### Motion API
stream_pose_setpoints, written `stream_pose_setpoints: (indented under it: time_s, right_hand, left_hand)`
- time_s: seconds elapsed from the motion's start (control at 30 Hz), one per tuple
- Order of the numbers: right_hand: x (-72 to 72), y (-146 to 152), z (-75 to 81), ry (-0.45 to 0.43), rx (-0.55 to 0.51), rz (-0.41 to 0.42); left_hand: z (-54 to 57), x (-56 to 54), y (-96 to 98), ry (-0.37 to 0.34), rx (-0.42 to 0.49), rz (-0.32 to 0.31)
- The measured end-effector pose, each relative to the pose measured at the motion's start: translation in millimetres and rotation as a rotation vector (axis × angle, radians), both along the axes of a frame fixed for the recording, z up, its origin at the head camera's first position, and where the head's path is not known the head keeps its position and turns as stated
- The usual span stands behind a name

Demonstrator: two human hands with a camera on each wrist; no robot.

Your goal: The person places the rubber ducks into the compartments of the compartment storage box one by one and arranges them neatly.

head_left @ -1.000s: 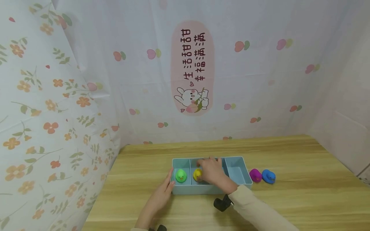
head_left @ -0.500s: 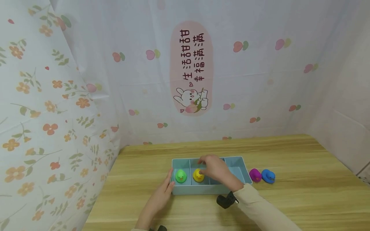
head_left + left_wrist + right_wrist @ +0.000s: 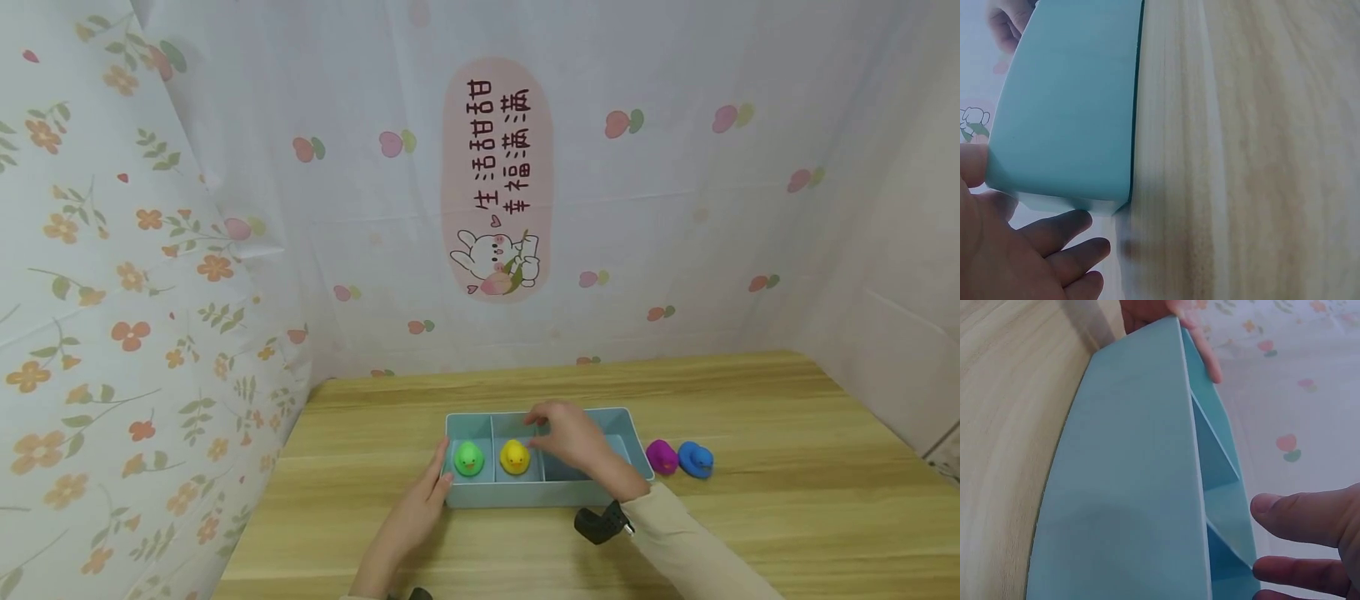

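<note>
In the head view a light blue divided box stands on the table. A green toy duck sits in its leftmost compartment, a yellow toy duck in the one beside it. My left hand rests against the box's left end; the left wrist view shows its loosely extended fingers at the end wall. Above the box, just right of the yellow duck, is my right hand. Its thumb and fingers stand apart with nothing between them. It partly hides the compartments on the right.
A magenta toy duck and a blue toy duck lie side by side on the wooden table, just right of the box. Behind the table hangs a printed curtain, with a flowered one at the left.
My right hand has let go of the yellow duck and drawn back to the right, leaving the duck in its compartment. The left hand stays at the box's end.
</note>
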State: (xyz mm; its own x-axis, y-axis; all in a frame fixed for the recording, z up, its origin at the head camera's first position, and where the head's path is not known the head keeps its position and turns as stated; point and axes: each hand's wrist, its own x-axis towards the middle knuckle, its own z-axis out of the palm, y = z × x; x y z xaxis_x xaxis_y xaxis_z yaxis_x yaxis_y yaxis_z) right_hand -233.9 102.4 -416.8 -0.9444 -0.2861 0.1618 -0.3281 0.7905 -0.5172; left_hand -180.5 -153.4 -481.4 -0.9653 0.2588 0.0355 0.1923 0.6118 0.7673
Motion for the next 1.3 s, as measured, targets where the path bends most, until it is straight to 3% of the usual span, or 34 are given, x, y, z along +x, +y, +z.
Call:
stream_pose_setpoints:
  time_s: [0.27,0.67,1.3]
  right_hand:
    - [0.2,14,-1.5,0.013,-0.026,-0.048]
    - [2.9,35,-1.7,0.039,-0.077,-0.034]
    - [3.9,72,-3.3,0.118,-0.069,-0.104]
  left_hand:
    - [-0.8,-0.3,0.2,0.005,-0.001,0.001]
    - [-1.2,-0.2,0.5,-0.006,0.003,0.005]
    - [-2.3,-1.2,0.5,-0.014,0.017,0.001]
